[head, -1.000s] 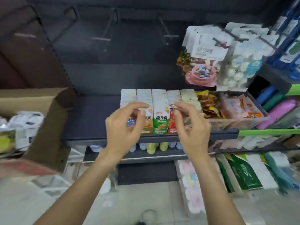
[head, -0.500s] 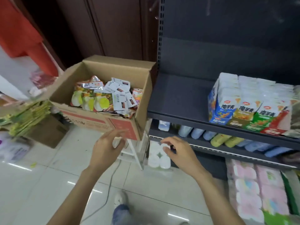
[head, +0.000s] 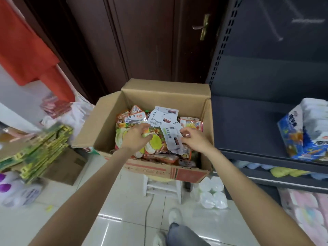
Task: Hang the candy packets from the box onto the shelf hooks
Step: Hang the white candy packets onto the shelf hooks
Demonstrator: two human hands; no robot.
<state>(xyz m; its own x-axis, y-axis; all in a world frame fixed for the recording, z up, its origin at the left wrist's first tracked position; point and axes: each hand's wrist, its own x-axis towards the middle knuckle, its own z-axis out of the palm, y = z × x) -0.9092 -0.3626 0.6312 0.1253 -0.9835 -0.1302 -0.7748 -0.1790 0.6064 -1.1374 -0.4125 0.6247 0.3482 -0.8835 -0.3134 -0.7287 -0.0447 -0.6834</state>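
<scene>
An open cardboard box [head: 99, 125] sits on a white stool, full of candy packets. Colourful fruit-print packets [head: 154, 146] lie underneath and white packets [head: 170, 137] lie on top. My left hand [head: 135, 137] is down in the box, its fingers curled round the edge of a colourful packet. Just to the right, my right hand [head: 194, 140] pinches the side of a white packet. A bare shelf hook [head: 276, 29] shows blurred at the top right, on the dark back panel.
The dark shelf [head: 248, 121] stands right of the box and carries blue and white cartons [head: 305, 135]. A white stool [head: 163, 189] is under the box, with toilet rolls [head: 213, 194] beside it. Green-yellow packs [head: 35, 148] are stacked at the left. A brown door [head: 150, 41] is behind.
My view swung left from the shelf to the box. Both hands dropped from the cartons on the shelf, crossed to the box and reached in among the packets.
</scene>
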